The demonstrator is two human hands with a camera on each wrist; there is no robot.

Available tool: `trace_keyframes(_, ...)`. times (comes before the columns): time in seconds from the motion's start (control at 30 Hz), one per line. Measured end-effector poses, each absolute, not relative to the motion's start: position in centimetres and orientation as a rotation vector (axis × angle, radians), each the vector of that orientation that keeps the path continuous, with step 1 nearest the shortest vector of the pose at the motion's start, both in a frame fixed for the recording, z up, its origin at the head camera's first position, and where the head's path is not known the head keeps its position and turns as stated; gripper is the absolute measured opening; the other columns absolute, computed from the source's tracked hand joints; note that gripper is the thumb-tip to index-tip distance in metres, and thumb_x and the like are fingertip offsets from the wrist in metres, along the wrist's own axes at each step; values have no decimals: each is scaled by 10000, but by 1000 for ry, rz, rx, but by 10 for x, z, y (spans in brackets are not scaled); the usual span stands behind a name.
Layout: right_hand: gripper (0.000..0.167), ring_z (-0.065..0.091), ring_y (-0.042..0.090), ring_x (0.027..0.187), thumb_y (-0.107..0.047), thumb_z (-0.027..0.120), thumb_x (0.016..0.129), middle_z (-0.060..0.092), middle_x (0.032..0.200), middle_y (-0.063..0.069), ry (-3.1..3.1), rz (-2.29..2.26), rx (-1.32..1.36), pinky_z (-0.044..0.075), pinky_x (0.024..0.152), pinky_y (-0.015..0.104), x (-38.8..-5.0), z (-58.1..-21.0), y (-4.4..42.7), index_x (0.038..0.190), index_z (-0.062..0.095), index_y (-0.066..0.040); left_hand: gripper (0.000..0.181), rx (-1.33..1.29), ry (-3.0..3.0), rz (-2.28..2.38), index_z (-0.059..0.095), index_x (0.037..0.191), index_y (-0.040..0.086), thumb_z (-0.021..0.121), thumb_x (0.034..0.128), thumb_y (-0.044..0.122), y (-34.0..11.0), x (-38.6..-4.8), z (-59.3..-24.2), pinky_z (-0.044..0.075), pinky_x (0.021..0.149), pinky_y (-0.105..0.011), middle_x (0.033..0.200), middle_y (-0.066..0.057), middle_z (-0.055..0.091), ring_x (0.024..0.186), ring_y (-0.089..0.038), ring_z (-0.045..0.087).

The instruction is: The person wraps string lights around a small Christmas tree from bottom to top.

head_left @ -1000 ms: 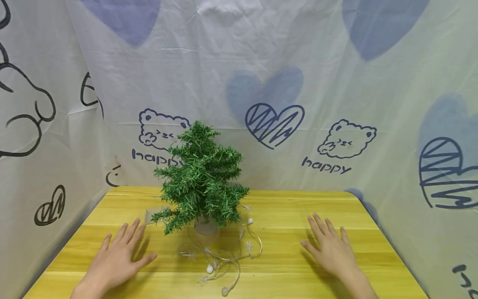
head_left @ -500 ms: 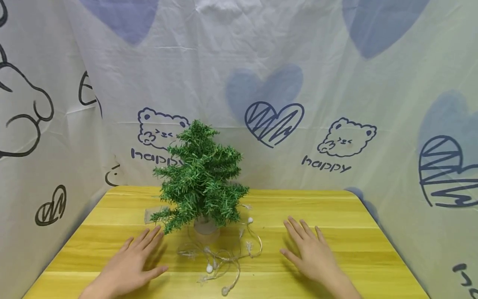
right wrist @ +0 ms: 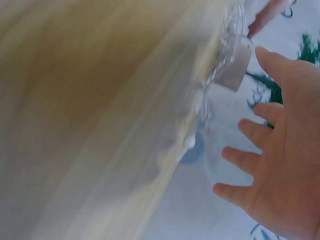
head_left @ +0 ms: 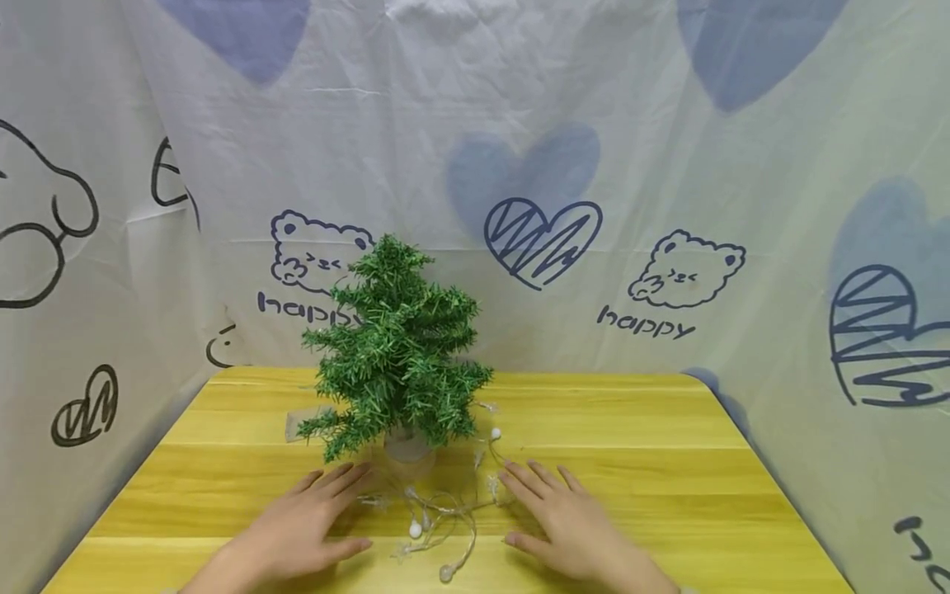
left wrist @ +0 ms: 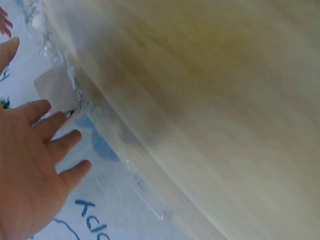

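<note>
A small green artificial Christmas tree [head_left: 397, 346] stands on a pale round base [head_left: 408, 454] left of the table's middle. In front of it a clear string of lights [head_left: 449, 511] with white bulbs lies tangled on the wood. My left hand [head_left: 312, 524], fingers spread and straight, is left of the string. On the other side my right hand [head_left: 560, 520] has its fingers extended too, the tips by the string's right end and covering part of it. Both hands hold nothing. The left wrist view shows the open palm [left wrist: 30, 170]; the right wrist view shows the other palm [right wrist: 290, 165].
A clear flat piece [head_left: 300, 425] lies on the yellow wooden table [head_left: 668, 487], behind the tree's left lower branches. A printed cloth [head_left: 549, 330] with hearts and bears hangs close behind the table and along both sides.
Both hands have moved inward, the left one to the right and the right one to the left, coming to either side of the string of lights. The tree stays in place.
</note>
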State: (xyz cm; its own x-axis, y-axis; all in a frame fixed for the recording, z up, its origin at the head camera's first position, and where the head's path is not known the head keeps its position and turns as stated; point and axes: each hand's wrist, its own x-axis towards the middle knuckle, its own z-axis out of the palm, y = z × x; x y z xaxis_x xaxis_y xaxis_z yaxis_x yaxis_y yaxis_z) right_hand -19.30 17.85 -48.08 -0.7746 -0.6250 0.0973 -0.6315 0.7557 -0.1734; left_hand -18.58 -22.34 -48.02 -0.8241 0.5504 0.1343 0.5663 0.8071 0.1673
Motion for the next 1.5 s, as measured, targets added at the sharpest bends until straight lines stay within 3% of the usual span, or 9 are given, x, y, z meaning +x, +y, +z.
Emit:
trace_keyframes(0.33, 723, 401, 340, 1493, -601, 477, 1055, 386, 1657, 1, -2885, 282, 1449, 362, 1143, 662, -189, -483, 150, 1645, 334, -209, 698, -1167, -2679, -176, 592, 1472, 125, 663, 957, 592, -209, -204, -492, 494, 1047, -589, 1454, -114, 607, 1282, -345, 612)
trace_keyframes(0.6, 681, 501, 266, 1418, -544, 533, 1054, 467, 1602, 2, -2832, 264, 1492, 447, 1088, 627, -191, -483, 141, 1615, 395, -184, 485, -1182, -2647, -198, 684, 1351, 119, 772, 921, 324, -199, -219, -497, 534, 1009, -545, 1317, -78, 676, 1172, -283, 664)
trace_keyframes(0.73, 621, 531, 249, 1385, -498, 591, 1039, 509, 1563, 3, -2795, 240, 1486, 488, 1073, 556, -194, -485, 140, 1564, 479, -185, 328, -1208, -2576, -211, 739, 1204, 131, 798, 897, 230, -199, -223, -498, 571, 956, -492, 1209, -33, 700, 1098, -235, 685)
trace_keyframes(0.9, 464, 602, 204, 1280, -371, 688, 1012, 618, 1415, 24, -2727, 298, 1492, 520, 1063, 419, -196, -488, 146, 1416, 636, -149, 133, -1238, -2457, -218, 720, 950, 195, 820, 862, 193, -202, -227, -503, 596, 870, -424, 1048, 29, 698, 950, -165, 685)
trace_keyframes(1.03, 316, 641, 124, 1124, -305, 778, 950, 671, 1214, -46, -2750, 323, 1413, 553, 986, 349, -199, -487, 151, 1229, 720, -168, 182, -1226, -2528, -329, 651, 844, 245, 822, 874, 191, -205, -228, -502, 581, 802, -367, 928, 126, 630, 858, -74, 618)
trace_keyframes(1.17, 299, 609, 48, 939, -255, 814, 918, 655, 1009, -100, -2803, 343, 1310, 563, 908, 336, -202, -487, 155, 1164, 680, -151, 193, -1181, -2595, -495, 635, 844, 229, 806, 898, 156, -212, -226, -499, 571, 739, -319, 869, 155, 601, 812, -27, 581)
trace_keyframes(1.37, 137, 600, 51, 883, -202, 824, 893, 646, 914, -131, -2735, 260, 1268, 575, 853, 386, -206, -489, 173, 978, 716, -206, 139, -1050, -2682, -693, 665, 916, 139, 734, 926, 18, -228, -224, -493, 572, 665, -240, 876, 82, 648, 760, -27, 604)
trace_keyframes(1.5, 120, 590, 41, 838, -176, 836, 874, 611, 864, -143, -2710, 189, 1234, 584, 855, 446, -208, -488, 190, 866, 732, -236, 118, -1000, -2731, -739, 658, 922, 144, 720, 956, 50, -242, -219, -488, 548, 643, -244, 861, 86, 653, 756, -22, 580)
